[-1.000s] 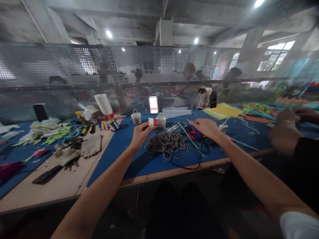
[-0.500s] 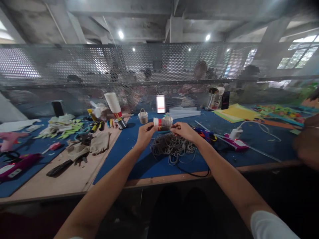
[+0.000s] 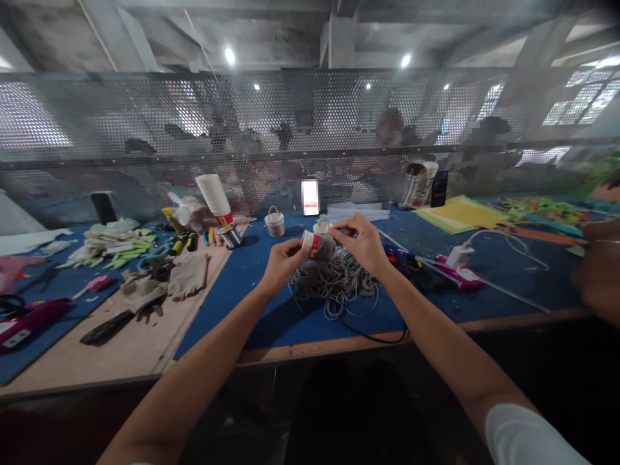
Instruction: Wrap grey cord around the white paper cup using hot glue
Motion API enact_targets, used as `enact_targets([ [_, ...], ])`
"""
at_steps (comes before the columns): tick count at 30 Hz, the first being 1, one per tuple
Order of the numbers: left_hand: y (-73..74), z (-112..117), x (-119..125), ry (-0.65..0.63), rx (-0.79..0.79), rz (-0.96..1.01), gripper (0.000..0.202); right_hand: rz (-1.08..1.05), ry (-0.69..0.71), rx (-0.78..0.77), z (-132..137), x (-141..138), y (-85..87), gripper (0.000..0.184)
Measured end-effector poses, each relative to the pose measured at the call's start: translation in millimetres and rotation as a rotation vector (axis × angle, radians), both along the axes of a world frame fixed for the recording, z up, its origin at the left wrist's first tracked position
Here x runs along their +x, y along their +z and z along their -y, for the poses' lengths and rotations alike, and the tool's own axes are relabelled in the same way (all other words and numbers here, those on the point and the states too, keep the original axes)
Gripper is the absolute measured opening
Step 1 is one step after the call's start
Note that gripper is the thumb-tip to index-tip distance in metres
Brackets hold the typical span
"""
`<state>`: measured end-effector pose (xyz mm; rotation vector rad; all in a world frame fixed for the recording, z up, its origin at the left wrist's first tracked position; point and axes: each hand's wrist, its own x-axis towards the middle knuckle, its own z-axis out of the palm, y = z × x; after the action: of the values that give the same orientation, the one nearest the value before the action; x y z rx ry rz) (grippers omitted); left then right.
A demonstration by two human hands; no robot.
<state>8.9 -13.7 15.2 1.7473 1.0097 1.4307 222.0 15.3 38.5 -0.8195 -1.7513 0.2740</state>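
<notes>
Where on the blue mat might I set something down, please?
The blue mat looks bare between the gloves and the left arm. Another mostly bare patch lies nearer than the purple power strip, beside the right arm. The middle and far left are crowded; the left hand holds a cup near the gray string, the right hand close by.

The cup (image 3: 312,244) is white and red, with grey further along; the cord (image 3: 334,287) is grey, the mat (image 3: 248,265) deep blue. The stack (image 3: 213,195) is white above a red band, the basket (image 3: 276,226) white over tan. Gloves (image 3: 188,276): beige. Top paper (image 3: 462,212): yellow. Power strip (image 3: 462,278): magenta and white. Screen (image 3: 334,116): grey, dotted with holes.
</notes>
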Motion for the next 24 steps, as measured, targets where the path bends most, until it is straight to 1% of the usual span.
enact_targets([
  [5,4.6,5.3,1.7,-0.024,-0.014,0.008,0.029,-0.003,-0.002,0.027,-3.3,-3.7,1.0,0.007],
  [15,6.7,6.8,0.2,-0.063,-0.017,0.011,0.026,-0.002,-0.014,0.037,-6.4,-4.7,-0.6,0.006],
  [24,9.0,9.1,0.5,-0.096,-0.041,0.008,0.030,-0.005,-0.014,0.008,-7.9,-3.4,-3.3,0.011],
])
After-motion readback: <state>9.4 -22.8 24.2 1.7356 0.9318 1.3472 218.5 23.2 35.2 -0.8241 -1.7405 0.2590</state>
